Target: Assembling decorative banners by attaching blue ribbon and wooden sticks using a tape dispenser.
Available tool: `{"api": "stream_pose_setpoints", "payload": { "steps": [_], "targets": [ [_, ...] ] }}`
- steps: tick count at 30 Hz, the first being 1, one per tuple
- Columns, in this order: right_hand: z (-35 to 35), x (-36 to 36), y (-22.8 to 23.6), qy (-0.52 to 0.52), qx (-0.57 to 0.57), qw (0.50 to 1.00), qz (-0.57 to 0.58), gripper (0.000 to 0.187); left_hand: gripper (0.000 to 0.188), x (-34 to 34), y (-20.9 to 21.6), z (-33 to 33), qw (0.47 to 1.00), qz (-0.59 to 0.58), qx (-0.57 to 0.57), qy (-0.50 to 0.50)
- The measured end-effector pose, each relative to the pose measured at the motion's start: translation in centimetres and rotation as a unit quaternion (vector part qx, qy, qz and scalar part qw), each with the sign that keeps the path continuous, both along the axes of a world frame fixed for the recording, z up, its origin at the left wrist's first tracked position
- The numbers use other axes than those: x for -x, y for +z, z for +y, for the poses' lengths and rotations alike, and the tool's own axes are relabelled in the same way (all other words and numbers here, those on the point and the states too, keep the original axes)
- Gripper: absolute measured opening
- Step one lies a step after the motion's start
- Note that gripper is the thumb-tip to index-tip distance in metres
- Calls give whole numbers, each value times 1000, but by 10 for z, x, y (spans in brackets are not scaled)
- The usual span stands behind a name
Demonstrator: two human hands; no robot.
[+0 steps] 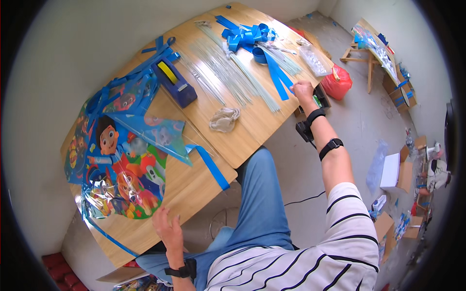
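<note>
My right hand (304, 92) reaches out over the table's right edge. Its fingers are pinched at the end of a blue ribbon (276, 72) that runs back to a heap of blue ribbon (250, 36). My left hand (168, 230) is at the table's front edge, fingers apart and holding nothing. Beside it lies a printed plastic kite (127, 167) with cartoon figures, partly folded over at its upper right. A blue ribbon strip (211, 167) sticks out from the kite and hangs over the table edge.
A dark blue tape dispenser (182, 92) with yellow core stands mid-table. Many thin clear rods (223, 68) lie behind a crumpled whitish cloth (224, 120). A clear plastic box (314, 59) sits at the right edge; a red bag (337, 82) is beyond. Cartons (398, 169) stand on the floor.
</note>
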State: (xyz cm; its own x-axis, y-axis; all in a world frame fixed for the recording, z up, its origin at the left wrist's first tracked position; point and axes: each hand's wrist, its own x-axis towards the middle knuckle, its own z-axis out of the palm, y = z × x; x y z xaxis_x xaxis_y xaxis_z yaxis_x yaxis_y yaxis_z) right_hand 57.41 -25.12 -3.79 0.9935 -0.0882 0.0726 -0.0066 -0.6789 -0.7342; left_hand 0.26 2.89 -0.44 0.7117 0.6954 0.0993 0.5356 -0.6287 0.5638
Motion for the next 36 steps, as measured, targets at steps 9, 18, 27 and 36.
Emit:
{"api": "stream_pose_setpoints", "payload": {
  "steps": [9,18,27,36],
  "targets": [
    [32,38,16,15,191,979,68,30,35,12,0,7,1000,-5,-13,16],
    [43,8,6,22,106,992,62,24,32,4,8,5,1000,-6,-24,2],
    [154,96,96,372,-319,872,11,6,25,-63,55,27,971,-113,209,16],
    [138,206,59,385,-249,887,54,12,31,-215,57,1,792,-130,591,-83]
  ]
}}
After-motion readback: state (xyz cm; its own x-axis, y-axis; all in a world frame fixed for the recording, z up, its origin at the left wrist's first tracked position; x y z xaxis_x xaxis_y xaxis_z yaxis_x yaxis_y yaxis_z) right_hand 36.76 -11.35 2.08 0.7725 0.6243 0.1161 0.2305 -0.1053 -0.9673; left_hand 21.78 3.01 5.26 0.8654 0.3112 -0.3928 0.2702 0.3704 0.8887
